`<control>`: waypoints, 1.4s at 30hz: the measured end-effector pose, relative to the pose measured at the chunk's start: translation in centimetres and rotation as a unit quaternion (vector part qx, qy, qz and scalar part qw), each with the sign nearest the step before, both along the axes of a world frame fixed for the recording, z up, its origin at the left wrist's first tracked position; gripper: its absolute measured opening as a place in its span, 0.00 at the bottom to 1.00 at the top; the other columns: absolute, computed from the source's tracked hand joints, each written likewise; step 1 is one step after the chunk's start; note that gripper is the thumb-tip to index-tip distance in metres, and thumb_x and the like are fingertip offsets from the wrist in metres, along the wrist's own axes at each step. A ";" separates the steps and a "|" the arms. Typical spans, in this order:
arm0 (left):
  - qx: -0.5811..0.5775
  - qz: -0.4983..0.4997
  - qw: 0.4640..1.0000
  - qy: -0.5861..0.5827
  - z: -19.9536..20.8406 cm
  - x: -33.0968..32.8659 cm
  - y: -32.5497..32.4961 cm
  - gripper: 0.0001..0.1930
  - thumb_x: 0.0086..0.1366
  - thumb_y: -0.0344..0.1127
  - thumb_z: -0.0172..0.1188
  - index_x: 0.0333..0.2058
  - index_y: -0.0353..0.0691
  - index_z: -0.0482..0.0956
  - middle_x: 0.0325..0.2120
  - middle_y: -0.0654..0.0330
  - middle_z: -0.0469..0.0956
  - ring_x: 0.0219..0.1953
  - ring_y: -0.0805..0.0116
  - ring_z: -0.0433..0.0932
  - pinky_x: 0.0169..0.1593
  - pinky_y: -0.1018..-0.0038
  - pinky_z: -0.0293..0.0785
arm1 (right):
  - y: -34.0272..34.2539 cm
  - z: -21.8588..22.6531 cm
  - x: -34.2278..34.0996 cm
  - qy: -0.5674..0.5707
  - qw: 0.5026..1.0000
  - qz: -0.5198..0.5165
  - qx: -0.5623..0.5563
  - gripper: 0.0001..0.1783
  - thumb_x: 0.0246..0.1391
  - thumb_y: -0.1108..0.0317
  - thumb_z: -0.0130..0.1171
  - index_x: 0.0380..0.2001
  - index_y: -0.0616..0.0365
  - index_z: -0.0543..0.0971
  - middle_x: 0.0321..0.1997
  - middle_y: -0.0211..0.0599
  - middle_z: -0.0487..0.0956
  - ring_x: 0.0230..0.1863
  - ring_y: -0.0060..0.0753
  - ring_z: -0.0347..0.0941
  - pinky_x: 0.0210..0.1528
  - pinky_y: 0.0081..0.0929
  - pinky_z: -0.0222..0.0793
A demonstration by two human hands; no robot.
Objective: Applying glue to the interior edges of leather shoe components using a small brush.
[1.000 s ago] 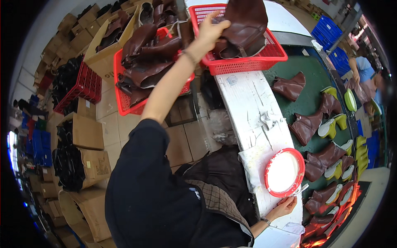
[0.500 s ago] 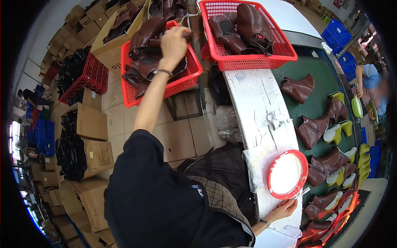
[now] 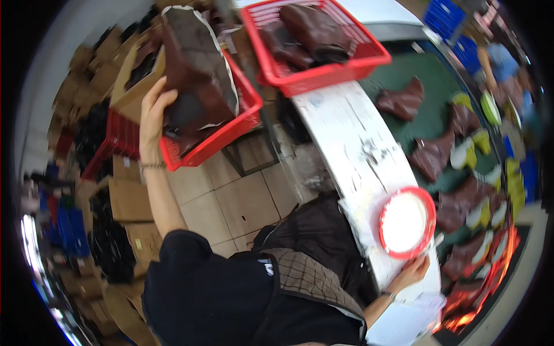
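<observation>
My left hand (image 3: 154,109) grips the side of a brown leather boot (image 3: 199,63), raised over a red basket (image 3: 231,130) at the far left. The boot has a dark panel with a pale edge; its fingers-side grip is partly hidden. My right hand (image 3: 411,274) rests on the white bench beside a red-rimmed tub of white paste (image 3: 405,224). Its fingers are closed round a slim pale brush-like tool (image 3: 440,239), of which little shows beyond the tub's rim.
A second red basket (image 3: 323,81) with brown boots stands at the far end of the white bench (image 3: 340,124). To the right, brown boots (image 3: 433,155) and yellow-green shoe parts lie on a green conveyor (image 3: 392,135). Cardboard boxes (image 3: 135,199) line the left; a person works beyond the conveyor.
My left hand has lifted the boot out of the left basket and moved left with it. The right hand stays by the tub, and the whole view has shifted slightly.
</observation>
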State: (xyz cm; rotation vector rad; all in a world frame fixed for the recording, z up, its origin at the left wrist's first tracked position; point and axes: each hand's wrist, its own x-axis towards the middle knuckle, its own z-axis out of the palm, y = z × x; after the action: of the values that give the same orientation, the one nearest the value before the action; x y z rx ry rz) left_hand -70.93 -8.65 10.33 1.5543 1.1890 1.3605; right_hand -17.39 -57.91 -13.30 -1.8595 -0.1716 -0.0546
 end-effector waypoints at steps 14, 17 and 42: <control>0.219 -0.381 0.809 0.391 -14.6 32.0 -2.5 0.24 0.70 0.29 0.52 0.64 0.35 0.69 0.47 0.39 0.77 0.51 0.38 0.76 0.55 0.56 0.73 | 1.6 12.6 -2.7 -0.155 0.954 0.110 -0.233 0.07 0.59 0.68 0.66 0.39 0.56 0.87 0.33 0.31 0.81 0.28 0.24 0.74 0.31 0.22 0.68; 0.159 -0.365 0.843 0.362 -14.7 34.6 -5.4 0.40 0.67 0.51 0.63 0.69 0.31 0.60 0.54 0.38 0.74 0.57 0.39 0.74 0.61 0.56 0.69 | 1.6 13.4 -3.0 -0.180 0.921 0.119 -0.325 0.07 0.57 0.66 0.68 0.38 0.53 0.88 0.32 0.30 0.81 0.27 0.29 0.76 0.31 0.25 0.70; -0.161 -0.590 0.778 0.145 -0.7 35.9 -14.5 0.11 0.56 0.26 0.73 0.38 0.29 0.86 0.31 0.61 0.86 0.32 0.78 0.81 0.36 0.78 0.78 | 6.8 16.6 -3.1 -0.282 0.933 0.207 -0.078 0.10 0.48 0.70 0.74 0.36 0.52 0.89 0.35 0.27 0.83 0.40 0.24 0.76 0.50 0.27 0.59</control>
State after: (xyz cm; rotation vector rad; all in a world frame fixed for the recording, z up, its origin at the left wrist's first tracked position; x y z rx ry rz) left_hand -35.07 -23.15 9.64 1.7435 0.3239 0.0723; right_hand -20.53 -51.13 3.34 -1.8863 -0.9875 -0.2915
